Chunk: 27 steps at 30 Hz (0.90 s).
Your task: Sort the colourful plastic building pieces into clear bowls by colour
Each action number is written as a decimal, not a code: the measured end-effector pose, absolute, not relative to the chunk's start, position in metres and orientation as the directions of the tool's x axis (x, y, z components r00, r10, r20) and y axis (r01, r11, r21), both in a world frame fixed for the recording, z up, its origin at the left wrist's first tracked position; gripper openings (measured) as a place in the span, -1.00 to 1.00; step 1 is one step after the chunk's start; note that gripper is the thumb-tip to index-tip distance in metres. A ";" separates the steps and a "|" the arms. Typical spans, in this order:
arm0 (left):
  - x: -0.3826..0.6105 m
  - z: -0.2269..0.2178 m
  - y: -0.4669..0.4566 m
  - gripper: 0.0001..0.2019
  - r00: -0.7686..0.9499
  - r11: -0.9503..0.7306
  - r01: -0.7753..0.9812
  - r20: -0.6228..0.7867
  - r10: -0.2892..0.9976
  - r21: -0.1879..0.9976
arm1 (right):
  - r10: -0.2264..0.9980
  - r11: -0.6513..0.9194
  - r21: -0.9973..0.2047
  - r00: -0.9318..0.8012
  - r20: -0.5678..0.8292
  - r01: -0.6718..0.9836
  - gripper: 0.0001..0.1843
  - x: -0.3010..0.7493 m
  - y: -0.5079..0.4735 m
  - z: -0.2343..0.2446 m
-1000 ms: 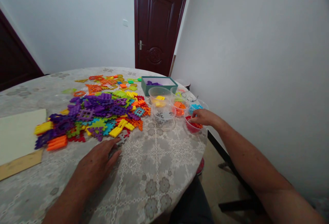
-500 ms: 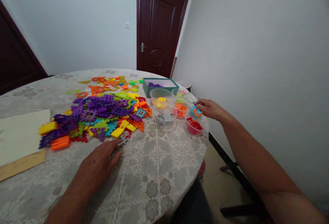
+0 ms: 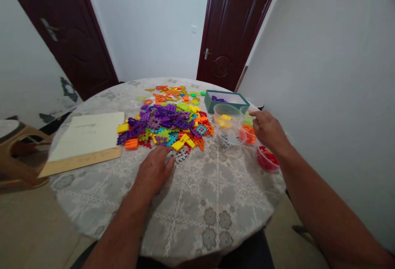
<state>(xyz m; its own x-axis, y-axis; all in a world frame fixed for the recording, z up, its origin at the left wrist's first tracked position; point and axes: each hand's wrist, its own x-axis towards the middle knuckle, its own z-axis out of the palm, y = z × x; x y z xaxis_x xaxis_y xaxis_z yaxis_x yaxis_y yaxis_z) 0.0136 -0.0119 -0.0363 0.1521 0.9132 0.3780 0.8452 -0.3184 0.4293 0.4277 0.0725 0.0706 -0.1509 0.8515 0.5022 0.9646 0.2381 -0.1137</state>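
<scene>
A heap of coloured plastic building pieces (image 3: 168, 125) lies on a round table covered by a lace cloth (image 3: 212, 203). My left hand (image 3: 156, 169) rests flat on the cloth at the heap's near edge, fingers stretched toward a grey piece (image 3: 181, 156). My right hand (image 3: 268, 131) hovers over a group of clear cups at the right, above the cup of orange pieces (image 3: 247, 134). Its fingers curl downward and I cannot see whether they hold anything. A cup of red pieces (image 3: 268, 160) stands just beside my right wrist.
More clear cups hold yellow pieces (image 3: 227, 117) and grey pieces (image 3: 230, 138). A green box (image 3: 226, 99) with purple pieces sits behind them. A pale board (image 3: 88, 135) on a wooden plank (image 3: 80, 161) lies at the left. A wooden chair (image 3: 18, 156) stands beside the table.
The view has swung left and pulled back. My right hand moved from the red cup past the blue one to above the orange cup. My left hand stays flat by the heap.
</scene>
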 end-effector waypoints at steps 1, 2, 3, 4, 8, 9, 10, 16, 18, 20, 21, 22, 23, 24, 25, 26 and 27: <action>0.014 -0.037 -0.011 -0.65 0.148 -0.323 0.847 0.396 0.906 0.422 | 0.846 0.320 -0.145 -0.214 0.489 0.936 -0.59 0.408 0.065 0.067; 0.014 -0.037 -0.011 -0.66 0.148 -0.331 0.847 0.414 0.898 0.416 | 0.846 0.392 -0.184 -0.275 0.457 0.901 -0.61 0.386 0.057 0.062; 0.015 -0.038 -0.011 -0.67 0.155 -0.343 0.845 0.427 0.891 0.410 | 0.847 0.450 -0.227 -0.333 0.415 0.863 -0.62 0.362 0.051 0.055; 0.016 -0.038 -0.011 -0.67 0.170 -0.358 0.841 0.430 0.887 0.405 | 0.846 0.493 -0.270 -0.383 0.372 0.827 -0.61 0.339 0.045 0.047; 0.020 -0.034 -0.015 -0.61 0.233 -0.364 0.849 0.348 0.908 0.382 | 0.812 0.584 -0.319 -0.541 0.220 0.747 -0.52 0.262 0.044 0.010; 0.021 -0.033 -0.016 -0.58 0.237 -0.352 0.858 0.319 0.918 0.375 | 0.810 0.586 -0.308 -0.553 0.196 0.749 -0.50 0.248 0.048 0.002; 0.022 -0.032 -0.016 -0.56 0.234 -0.337 0.866 0.294 0.926 0.369 | 0.813 0.581 -0.294 -0.556 0.171 0.759 -0.49 0.237 0.052 -0.004; 0.026 -0.029 -0.016 -0.42 0.209 -0.272 0.898 0.209 0.955 0.345 | 0.890 0.455 -0.167 -0.439 0.125 0.875 -0.47 0.207 0.068 -0.021; 0.026 -0.030 -0.016 -0.43 0.208 -0.265 0.906 0.198 0.958 0.331 | 0.896 0.441 -0.140 -0.426 0.127 0.887 -0.55 0.206 0.065 -0.023; 0.026 -0.029 -0.017 -0.48 0.209 -0.261 0.909 0.188 0.960 0.324 | 0.890 0.452 -0.139 -0.434 0.142 0.881 -0.63 0.208 0.062 -0.026; 0.026 -0.029 -0.017 -0.50 0.208 -0.260 0.909 0.185 0.960 0.326 | 0.882 0.465 -0.152 -0.443 0.159 0.872 -0.65 0.210 0.060 -0.028; 0.026 -0.029 -0.017 -0.52 0.206 -0.258 0.908 0.185 0.961 0.331 | 0.871 0.485 -0.174 -0.456 0.182 0.857 -0.65 0.212 0.059 -0.030; 0.026 -0.029 -0.018 -0.53 0.201 -0.255 0.906 0.187 0.962 0.339 | 0.857 0.508 -0.206 -0.469 0.211 0.836 -0.64 0.214 0.059 -0.032; 0.026 -0.029 -0.018 -0.53 0.194 -0.251 0.903 0.190 0.962 0.349 | 0.840 0.536 -0.246 -0.482 0.247 0.808 -0.64 0.216 0.058 -0.033; 0.025 -0.030 -0.018 -0.55 0.183 -0.244 0.900 0.197 0.963 0.361 | 0.819 0.568 -0.291 -0.495 0.289 0.770 -0.64 0.217 0.058 -0.035; 0.025 -0.031 -0.018 -0.56 0.171 -0.240 0.895 0.209 0.963 0.375 | 0.795 0.602 -0.337 -0.505 0.335 0.724 -0.64 0.218 0.059 -0.036; 0.025 -0.033 -0.017 -0.58 0.160 -0.240 0.887 0.225 0.961 0.395 | 0.770 0.635 -0.382 -0.509 0.385 0.671 -0.65 0.219 0.059 -0.036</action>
<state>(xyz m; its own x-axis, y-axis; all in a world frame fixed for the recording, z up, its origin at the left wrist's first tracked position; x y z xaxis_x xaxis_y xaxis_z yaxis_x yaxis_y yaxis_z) 0.0251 -0.0173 -0.0329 0.1597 0.9611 0.2253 0.8868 -0.2400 0.3949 0.2187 0.0590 -0.0364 -0.5091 0.7699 0.3848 0.6712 0.6350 -0.3824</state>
